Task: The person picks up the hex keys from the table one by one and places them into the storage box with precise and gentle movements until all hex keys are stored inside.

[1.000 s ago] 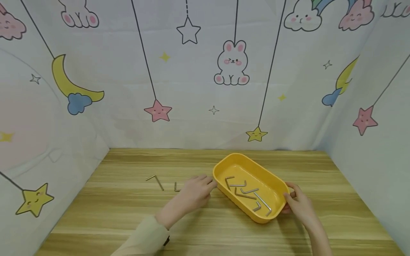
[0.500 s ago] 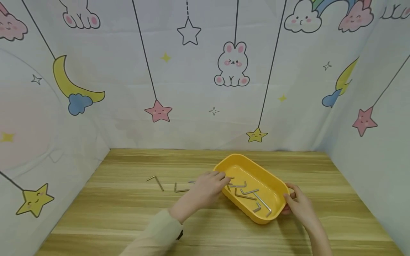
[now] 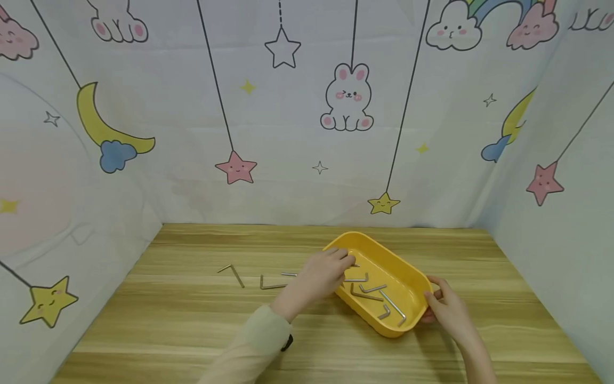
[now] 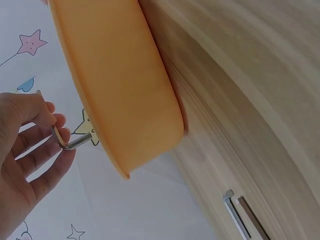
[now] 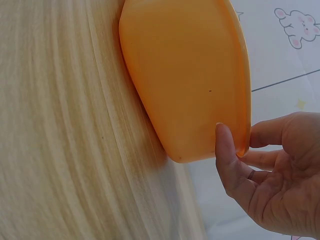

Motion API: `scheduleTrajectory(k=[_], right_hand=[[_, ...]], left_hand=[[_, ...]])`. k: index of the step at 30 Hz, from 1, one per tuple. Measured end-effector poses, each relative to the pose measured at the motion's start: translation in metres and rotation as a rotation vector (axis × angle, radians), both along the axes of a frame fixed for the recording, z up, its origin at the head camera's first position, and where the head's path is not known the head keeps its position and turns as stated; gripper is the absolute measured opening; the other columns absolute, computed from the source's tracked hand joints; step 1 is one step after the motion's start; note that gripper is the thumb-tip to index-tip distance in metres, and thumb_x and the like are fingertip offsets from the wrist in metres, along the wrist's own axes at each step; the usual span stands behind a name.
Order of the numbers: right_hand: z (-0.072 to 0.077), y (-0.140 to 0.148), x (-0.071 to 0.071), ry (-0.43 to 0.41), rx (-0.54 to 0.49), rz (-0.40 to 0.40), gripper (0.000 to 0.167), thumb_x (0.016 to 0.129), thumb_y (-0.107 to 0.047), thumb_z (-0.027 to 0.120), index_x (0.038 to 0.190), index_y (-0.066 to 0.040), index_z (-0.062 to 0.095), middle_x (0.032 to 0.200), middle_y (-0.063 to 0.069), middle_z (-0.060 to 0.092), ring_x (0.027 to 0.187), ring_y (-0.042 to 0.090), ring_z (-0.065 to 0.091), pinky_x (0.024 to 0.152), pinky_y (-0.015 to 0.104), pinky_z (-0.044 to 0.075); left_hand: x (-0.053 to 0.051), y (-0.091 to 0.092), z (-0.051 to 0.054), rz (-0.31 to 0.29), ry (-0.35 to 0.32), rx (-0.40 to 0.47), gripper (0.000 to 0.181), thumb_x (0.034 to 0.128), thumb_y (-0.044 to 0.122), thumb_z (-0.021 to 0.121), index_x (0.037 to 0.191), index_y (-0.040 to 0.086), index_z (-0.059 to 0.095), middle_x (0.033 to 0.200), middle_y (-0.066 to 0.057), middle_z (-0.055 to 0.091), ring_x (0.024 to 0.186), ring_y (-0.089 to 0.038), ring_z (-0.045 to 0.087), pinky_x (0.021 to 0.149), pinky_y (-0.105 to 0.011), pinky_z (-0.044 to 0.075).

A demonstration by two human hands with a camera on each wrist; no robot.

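On my feed, the left hand (image 3: 325, 271), nearly closed, pinches a hex key (image 4: 63, 146) above the yellow tray (image 3: 398, 257) at ten o'clock; the right hand (image 3: 447, 306) clamps it at four o'clock.

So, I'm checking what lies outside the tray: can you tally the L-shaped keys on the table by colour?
Brass-coloured keys: 2
Silver key, partly hidden in the head view: 1
Total: 3
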State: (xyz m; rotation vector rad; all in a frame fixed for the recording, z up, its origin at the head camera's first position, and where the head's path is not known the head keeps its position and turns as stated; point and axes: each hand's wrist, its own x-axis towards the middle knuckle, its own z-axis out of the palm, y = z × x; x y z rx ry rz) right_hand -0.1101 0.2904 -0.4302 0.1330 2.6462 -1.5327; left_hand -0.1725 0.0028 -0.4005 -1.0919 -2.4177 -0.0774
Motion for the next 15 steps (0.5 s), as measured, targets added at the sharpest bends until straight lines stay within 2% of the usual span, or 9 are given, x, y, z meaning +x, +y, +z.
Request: scheduleTrajectory(k=[10, 15], right_hand=[[-0.001, 0.000, 0.000, 0.002, 0.001, -0.004, 0.048, 0.100, -0.008, 0.044, 0.145, 0.001, 0.030, 0.096, 0.017, 0.050, 0.068, 0.011, 0.064, 0.065, 0.030, 0.059], [0.000, 0.000, 0.000, 0.004, 0.001, -0.001, 0.048, 0.100, -0.007, 0.044, 0.144, 0.001, 0.030, 0.096, 0.018, 0.051, 0.067, 0.011, 0.063, 0.064, 0.029, 0.059]], left_hand=[[-0.013, 0.016, -0.008, 0.033, -0.092, -0.058, 0.027, 0.0866, 0.005, 0.060, 0.107, 0.022, 0.066, 0.098, 0.009, 0.065, 0.082, -0.007, 0.059, 0.067, -0.014, 0.047], [-0.019, 0.026, -0.013, 0.040, -0.151, -0.063, 0.028, 0.0878, 0.008, 0.061, 0.110, 0.024, 0.066, 0.095, 0.009, 0.063, 0.081, -0.007, 0.056, 0.062, -0.015, 0.043]])
